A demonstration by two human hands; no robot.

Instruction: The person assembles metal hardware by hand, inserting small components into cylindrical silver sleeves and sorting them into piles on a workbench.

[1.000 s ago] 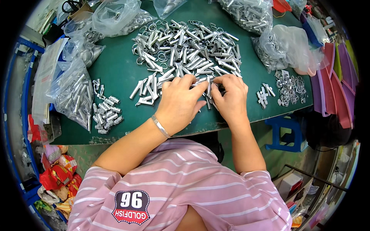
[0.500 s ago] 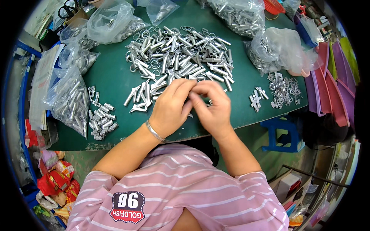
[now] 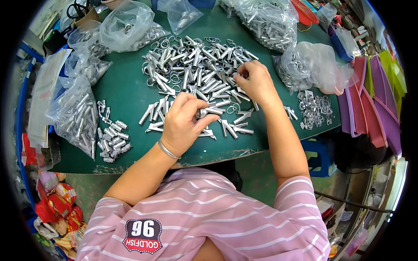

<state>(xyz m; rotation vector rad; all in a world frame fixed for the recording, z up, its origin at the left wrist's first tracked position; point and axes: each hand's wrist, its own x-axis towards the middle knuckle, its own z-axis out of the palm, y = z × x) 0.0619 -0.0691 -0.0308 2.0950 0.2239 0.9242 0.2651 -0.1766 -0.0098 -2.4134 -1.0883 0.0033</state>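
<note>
Near the table's (image 3: 235, 150) front edge, the left hand (image 3: 180, 118) pinches a tube (image 3: 202, 113). The hands, together half a second ago, have parted: the right (image 3: 258, 83), fingers curled at the pile's (image 3: 209, 80) right side, seemingly works separately; its grip cannot be determined.

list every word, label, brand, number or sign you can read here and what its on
Black and red patch on the striped shirt: large white characters above smaller ones, upside down; legible, not copied here.
Papers at left: any print too small.
Red packets, lower left: markings too blurred to read.
Pile of metal parts: none readable.
</note>
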